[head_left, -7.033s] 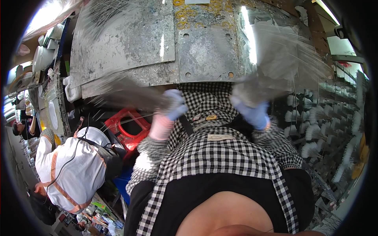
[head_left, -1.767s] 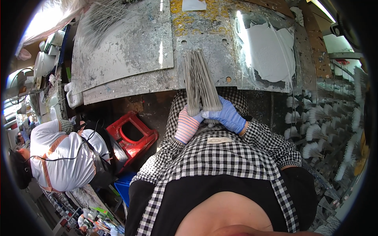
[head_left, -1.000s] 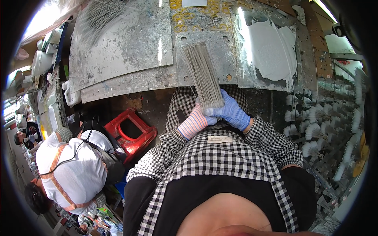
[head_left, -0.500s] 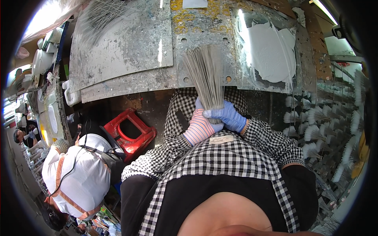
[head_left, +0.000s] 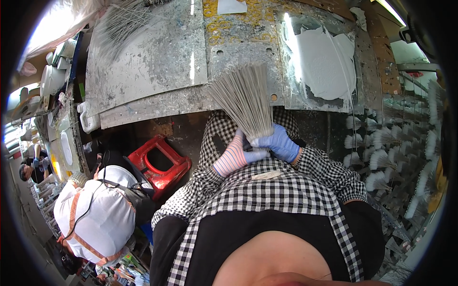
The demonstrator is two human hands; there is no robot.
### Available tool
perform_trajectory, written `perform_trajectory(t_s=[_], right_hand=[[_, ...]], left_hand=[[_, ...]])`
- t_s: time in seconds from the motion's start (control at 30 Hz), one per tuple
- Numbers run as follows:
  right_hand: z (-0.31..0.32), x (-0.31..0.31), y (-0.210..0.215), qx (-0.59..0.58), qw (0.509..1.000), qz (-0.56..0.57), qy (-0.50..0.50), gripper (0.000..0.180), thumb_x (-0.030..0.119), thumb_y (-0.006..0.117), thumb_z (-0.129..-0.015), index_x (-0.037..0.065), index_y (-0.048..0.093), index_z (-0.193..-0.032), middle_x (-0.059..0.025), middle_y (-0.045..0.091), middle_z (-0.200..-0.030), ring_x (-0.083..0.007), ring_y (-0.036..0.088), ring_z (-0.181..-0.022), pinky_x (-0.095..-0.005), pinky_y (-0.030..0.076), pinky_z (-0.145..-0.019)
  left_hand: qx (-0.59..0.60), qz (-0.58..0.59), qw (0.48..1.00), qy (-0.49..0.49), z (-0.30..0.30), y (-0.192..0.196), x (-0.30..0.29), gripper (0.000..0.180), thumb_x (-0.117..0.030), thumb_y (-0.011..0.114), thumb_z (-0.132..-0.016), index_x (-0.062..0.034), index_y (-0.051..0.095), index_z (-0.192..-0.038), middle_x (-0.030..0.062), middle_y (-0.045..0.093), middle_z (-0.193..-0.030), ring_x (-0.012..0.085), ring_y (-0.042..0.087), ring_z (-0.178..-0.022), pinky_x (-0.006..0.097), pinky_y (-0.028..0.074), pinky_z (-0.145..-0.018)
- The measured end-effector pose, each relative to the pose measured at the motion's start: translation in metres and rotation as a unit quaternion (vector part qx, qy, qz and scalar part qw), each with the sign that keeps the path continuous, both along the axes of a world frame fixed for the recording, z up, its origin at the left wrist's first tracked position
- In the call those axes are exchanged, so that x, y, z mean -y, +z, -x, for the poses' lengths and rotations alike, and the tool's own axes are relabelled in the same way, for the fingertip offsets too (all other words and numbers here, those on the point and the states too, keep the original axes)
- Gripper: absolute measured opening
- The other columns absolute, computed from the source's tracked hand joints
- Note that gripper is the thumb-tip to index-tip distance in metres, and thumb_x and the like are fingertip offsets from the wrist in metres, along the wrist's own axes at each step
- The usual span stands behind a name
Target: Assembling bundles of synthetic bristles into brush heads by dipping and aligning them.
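A bundle of thin grey wires (head_left: 245,97) fans out away from me, its far tips over the workbench's front edge. My right hand (head_left: 281,144), in a blue striped knit glove, is closed around the gathered near end. Beside that end is my left hand (head_left: 234,155), in a pink-and-blue striped glove; its thumb and fingers are spread in a V, with a dark gap showing between palm and wires. Both hands are in front of my checked apron (head_left: 272,190), above my lap. The bundle's lowest end is hidden by the gloves.
On the workbench (head_left: 157,112), a glass plate bearing white paste (head_left: 327,64) lies right, and a grey board (head_left: 157,62) with loose wires (head_left: 121,28) left. A red stool (head_left: 160,164) and a person in white (head_left: 95,214) are at left. Racks of white-tipped wire bunches (head_left: 381,157) stand right.
The wires have spread into a wider fan, their tips swinging left. My left hand has loosened from the near end and its fingers have parted, while my right hand keeps its grip.
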State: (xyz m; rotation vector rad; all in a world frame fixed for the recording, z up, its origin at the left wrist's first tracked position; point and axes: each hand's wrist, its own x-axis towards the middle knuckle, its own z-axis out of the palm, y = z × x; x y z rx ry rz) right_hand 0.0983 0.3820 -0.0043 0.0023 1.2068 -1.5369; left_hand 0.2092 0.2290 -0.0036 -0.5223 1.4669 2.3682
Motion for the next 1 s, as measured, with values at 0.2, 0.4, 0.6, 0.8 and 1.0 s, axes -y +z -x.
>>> perform_trajectory(t_s=[0.2, 0.4, 0.6, 0.8, 1.0], right_hand=[[0.006, 0.004, 0.009, -0.165, 0.954, 0.108, 0.226, 0.057, 0.019, 0.087, -0.072, 0.004, 0.062, -0.12, -0.0075, 0.07, -0.102, -0.0186, 0.066, -0.096, -0.0327, 0.056, -0.09], [0.063, 0.028, 0.061, -0.427, 0.855, 0.187, 0.229, 0.081, 0.027, 0.093, -0.063, 0.007, 0.053, -0.131, -0.0088, 0.064, -0.12, -0.0228, 0.061, -0.112, -0.0368, 0.05, -0.102], [0.135, 0.064, 0.05, -0.815, 0.574, -0.056, 0.048, 0.079, 0.043, 0.081, -0.073, -0.001, 0.048, -0.131, -0.0175, 0.059, -0.125, -0.0316, 0.054, -0.123, -0.0453, 0.038, -0.111], [0.13, 0.078, 0.047, -0.843, 0.527, -0.079, 0.069, 0.072, 0.048, 0.075, -0.075, 0.0, 0.054, -0.124, -0.0206, 0.059, -0.114, -0.037, 0.055, -0.115, -0.0454, 0.041, -0.105], [0.194, 0.089, 0.173, -0.883, 0.454, -0.073, 0.098, 0.039, 0.018, 0.067, -0.086, 0.006, 0.059, -0.122, -0.0089, 0.069, -0.09, -0.028, 0.07, -0.076, -0.0385, 0.058, -0.069]], left_hand=[[-0.238, -0.187, 0.948, 0.102, 0.063, 0.066, 0.073, 0.118, -0.036, 0.088, -0.071, -0.0056, 0.013, -0.157, 0.0244, 0.047, -0.141, 0.0372, 0.051, -0.129, 0.049, 0.045, -0.105], [-0.38, -0.011, 0.924, -0.033, 0.105, 0.175, 0.056, 0.098, -0.003, 0.082, -0.074, 0.0037, 0.022, -0.151, 0.0126, 0.066, -0.081, 0.0228, 0.069, -0.077, 0.038, 0.057, -0.079], [-0.526, 0.375, 0.758, 0.094, 0.158, 0.178, 0.061, 0.069, 0.004, 0.075, -0.073, 0.0016, 0.045, -0.136, 0.0071, 0.067, -0.088, 0.0107, 0.065, -0.079, 0.027, 0.054, -0.077], [-0.458, 0.42, 0.758, 0.199, 0.178, 0.141, 0.07, 0.042, 0.002, 0.076, -0.076, -0.0019, 0.059, -0.115, 0.0038, 0.069, -0.094, 0.0095, 0.066, -0.084, 0.026, 0.055, -0.078], [-0.345, 0.348, 0.852, 0.185, 0.175, 0.123, 0.083, 0.036, -0.005, 0.08, -0.077, -0.0027, 0.059, -0.105, 0.0041, 0.07, -0.09, 0.0109, 0.067, -0.079, 0.026, 0.056, -0.074]])
